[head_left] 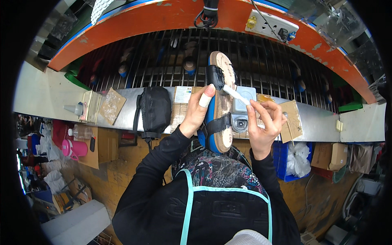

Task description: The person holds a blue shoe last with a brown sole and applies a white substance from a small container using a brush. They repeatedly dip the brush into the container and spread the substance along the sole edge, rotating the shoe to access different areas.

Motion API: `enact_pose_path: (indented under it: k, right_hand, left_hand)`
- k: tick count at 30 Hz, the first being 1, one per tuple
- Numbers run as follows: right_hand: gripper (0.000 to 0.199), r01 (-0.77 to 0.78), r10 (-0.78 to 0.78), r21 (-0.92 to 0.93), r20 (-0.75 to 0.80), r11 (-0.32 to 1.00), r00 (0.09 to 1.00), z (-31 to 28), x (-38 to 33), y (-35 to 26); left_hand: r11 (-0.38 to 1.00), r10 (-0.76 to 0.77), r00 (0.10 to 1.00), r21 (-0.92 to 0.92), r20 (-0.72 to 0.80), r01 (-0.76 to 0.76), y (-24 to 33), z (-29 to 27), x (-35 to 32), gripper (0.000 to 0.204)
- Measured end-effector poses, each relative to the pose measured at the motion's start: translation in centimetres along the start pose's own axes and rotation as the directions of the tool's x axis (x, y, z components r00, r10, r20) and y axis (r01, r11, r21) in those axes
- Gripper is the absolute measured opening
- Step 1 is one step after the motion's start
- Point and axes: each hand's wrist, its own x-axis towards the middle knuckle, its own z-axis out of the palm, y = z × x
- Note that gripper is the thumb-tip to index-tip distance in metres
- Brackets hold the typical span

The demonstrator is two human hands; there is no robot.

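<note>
My left hand [195, 112], its thumb wrapped in pale tape, grips an unfinished sandal [222, 108] from its left side. The sandal stands nearly upright in the picture, with a tan, cork-coloured underside and a blue shoe last behind it. Two black straps [219, 125] cross it, their edges folded onto the tan face. Between the thumb and fingers of my right hand [264, 122] is a slim white stick-like brush [237, 95]. Its far end meets the sandal beside the upper strap; whether it touches is hard to tell.
Beyond the metal ledge [128, 108], a rack of metal rods [151, 61] carries several blue lasts under an orange beam [171, 12]. A black pouch [154, 110], a grey container [244, 98] and cardboard pieces [290, 116] lie on the ledge. A blue crate [281, 161] stands lower right.
</note>
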Motion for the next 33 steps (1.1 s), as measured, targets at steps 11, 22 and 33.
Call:
enact_pose_path:
  k: [11, 22, 33]
  right_hand:
    - [0.022, 0.028, -0.028, 0.106, -0.002, 0.994, 1.000, 1.0, -0.1, 0.4]
    - [0.022, -0.005, -0.012, 0.217, 0.076, 0.976, 0.997, 1.0, -1.6, 0.9]
    - [0.022, 0.055, -0.078, 0.206, 0.104, 0.977, 0.992, 0.3, -2.3, 0.5]
  left_hand:
    - [1.000, 0.005, 1.000, -0.009, -0.008, -0.005, 0.5, -1.1, -0.1, 0.067]
    - [0.997, -0.022, 1.000, -0.070, -0.014, 0.021, 0.5, -1.5, 0.0, 0.067]
    - [0.994, -0.024, 0.999, -0.105, -0.044, 0.019, 1.2, -1.5, 0.3, 0.072]
